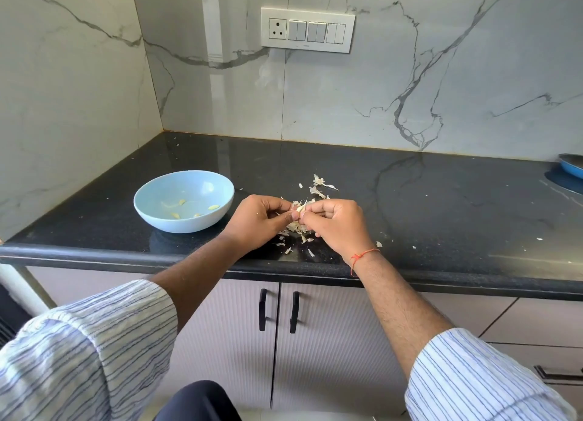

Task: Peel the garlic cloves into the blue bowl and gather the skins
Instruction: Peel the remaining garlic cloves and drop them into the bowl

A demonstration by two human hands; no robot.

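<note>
Both hands meet above the black worktop [410, 200]: the left hand [262, 220] and right hand [339, 223] pinch one garlic clove [301, 208] between curled fingertips, seemingly half-skinned. The blue bowl [184, 201], at nine o'clock from the hands, holds a few peeled cloves [214, 207]. Skins [318, 184] lie scattered at twelve and six o'clock.

pale blue bowl [184, 201], black speckled counter [410, 200], white grey-veined wall [410, 89].
</note>
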